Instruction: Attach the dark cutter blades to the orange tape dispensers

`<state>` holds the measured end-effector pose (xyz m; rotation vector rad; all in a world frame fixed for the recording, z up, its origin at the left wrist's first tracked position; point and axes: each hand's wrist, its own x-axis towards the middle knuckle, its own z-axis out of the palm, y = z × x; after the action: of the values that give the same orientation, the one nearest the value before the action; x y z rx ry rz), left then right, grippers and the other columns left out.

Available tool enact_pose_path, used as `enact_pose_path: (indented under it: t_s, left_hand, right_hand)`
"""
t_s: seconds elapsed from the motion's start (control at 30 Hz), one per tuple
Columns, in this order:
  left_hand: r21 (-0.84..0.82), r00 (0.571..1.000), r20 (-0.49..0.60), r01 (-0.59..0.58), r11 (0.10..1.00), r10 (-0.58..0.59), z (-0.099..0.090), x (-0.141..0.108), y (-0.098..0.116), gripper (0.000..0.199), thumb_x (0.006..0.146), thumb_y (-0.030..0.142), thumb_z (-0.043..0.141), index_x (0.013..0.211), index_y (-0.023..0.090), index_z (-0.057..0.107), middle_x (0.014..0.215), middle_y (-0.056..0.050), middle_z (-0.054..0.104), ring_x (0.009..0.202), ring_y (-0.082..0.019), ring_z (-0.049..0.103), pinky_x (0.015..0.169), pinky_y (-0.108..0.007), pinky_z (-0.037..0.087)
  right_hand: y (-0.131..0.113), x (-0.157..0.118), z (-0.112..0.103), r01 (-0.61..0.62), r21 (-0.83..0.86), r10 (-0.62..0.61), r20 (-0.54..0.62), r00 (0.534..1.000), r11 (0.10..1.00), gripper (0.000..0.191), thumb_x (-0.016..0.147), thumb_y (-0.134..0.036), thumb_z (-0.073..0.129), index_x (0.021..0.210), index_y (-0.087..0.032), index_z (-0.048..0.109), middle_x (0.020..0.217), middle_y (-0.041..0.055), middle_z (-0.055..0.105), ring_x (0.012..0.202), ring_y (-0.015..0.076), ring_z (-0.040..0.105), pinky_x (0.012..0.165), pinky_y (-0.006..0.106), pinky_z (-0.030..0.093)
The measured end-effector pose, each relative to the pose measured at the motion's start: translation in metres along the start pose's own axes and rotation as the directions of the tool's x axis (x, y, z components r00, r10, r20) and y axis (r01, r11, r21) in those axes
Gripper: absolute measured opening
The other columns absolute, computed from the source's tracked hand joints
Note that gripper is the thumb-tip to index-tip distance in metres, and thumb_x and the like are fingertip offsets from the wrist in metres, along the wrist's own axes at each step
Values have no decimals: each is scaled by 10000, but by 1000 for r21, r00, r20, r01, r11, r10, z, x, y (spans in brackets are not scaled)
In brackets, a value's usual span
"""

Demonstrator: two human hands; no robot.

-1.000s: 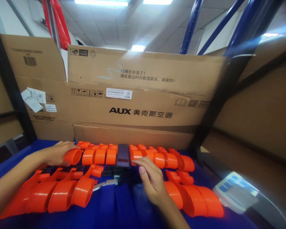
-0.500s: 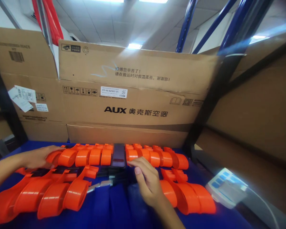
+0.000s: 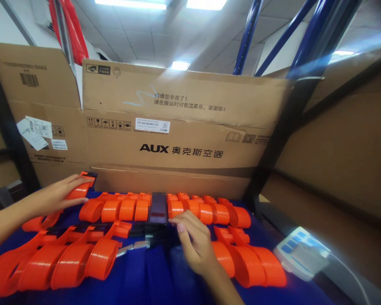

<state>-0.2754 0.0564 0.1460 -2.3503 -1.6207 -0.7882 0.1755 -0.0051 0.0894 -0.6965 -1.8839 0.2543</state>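
Observation:
At the left, my left hand [image 3: 65, 192] grips an orange curled strip [image 3: 79, 190] with a dark clip at its top end, raised above the back row. My right hand [image 3: 193, 237] is near the middle, its fingers curled together; whether anything is between them is hidden. Just behind it a dark phone-like device [image 3: 158, 207] stands between two groups of orange curled strips [image 3: 142, 210]. More orange strips [image 3: 70, 264] lie in front at the left, and others [image 3: 249, 264] at the right of my right hand.
A large cardboard panel [image 3: 184, 169] stands behind the blue surface [image 3: 155, 275]. A white device with blue keys [image 3: 300, 250] and a cable lies at the right. Dark rack posts [image 3: 273, 131] rise at both sides. Black straps with metal buckles lie in the middle.
My left hand has lifted an orange strip up from the left end of the back row. My right hand has hardly moved.

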Motion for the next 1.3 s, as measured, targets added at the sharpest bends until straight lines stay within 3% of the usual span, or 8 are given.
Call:
enact_pose_path:
  t_s: [0.1,0.27,0.53,0.8,0.9,1.0,1.1,1.3]
  left_hand:
    - [146,989,106,-122,982,107,-10,4,13,669,960,612,513,1465,172,532,1429,-141,601,1239,-338,615,1081,-457,435]
    - [193,932,-115,-319,928,344,-5,-1,77,604,888,525,699,1403,237,573,1398,-140,633,1241,-365,615,1090,-528,445]
    - [-80,803,-263,-570,818,534,52,-26,185,863,761,529,837,1522,339,477,1386,-128,675,1235,-370,653,1043,-511,526]
    - [-262,788,-274,-612,746,551,90,-28,221,866,783,597,789,1540,330,464,1427,-143,647,1245,-379,643,1058,-509,500]
    - [-489,856,-301,-518,702,421,91,-26,229,771,867,748,555,1507,321,504,1480,-141,584,1266,-391,607,1063,-540,476]
    - [-753,970,-241,-213,623,40,102,-20,239,580,995,643,373,1454,328,537,1413,-122,588,1176,-328,628,994,-498,516]
    - [-902,969,-69,42,430,-238,120,-10,249,488,1000,519,506,1453,338,504,1324,-88,634,1160,-283,635,1031,-462,506]
    - [-972,941,228,236,6,-251,138,-4,256,501,909,496,682,1341,250,623,1393,-91,674,1323,-322,591,1134,-465,442]
  right_hand:
    - [-2,0,0,0,-1,0,4,1000,1000,290,1049,-265,458,1092,-212,740,912,96,734,846,256,668,765,406,542]
    - [-2,-1,1,-24,3,24,10,1000,1000,293,1050,-284,460,1091,-211,741,917,98,735,845,258,664,765,407,543]
    - [5,-2,12,-294,212,297,17,955,932,352,1038,-440,531,1300,-237,651,1032,75,744,929,235,699,849,365,568]
    - [13,2,17,-501,495,527,99,844,710,380,955,-555,644,1094,-204,684,755,-2,673,649,174,619,653,293,544]
    - [10,5,13,-498,488,534,75,842,717,383,983,-555,598,1088,-202,703,860,34,720,768,208,667,746,328,564]
    - [8,6,14,-516,498,526,134,840,697,399,1011,-545,553,1181,-211,692,858,38,721,721,209,658,661,317,558]
    - [7,5,16,-522,501,506,182,843,690,406,1016,-537,548,1250,-232,679,816,26,710,638,198,625,584,306,532]
    - [5,4,18,-502,495,468,201,861,710,347,1022,-476,567,1250,-243,688,887,36,717,753,206,639,736,333,542]
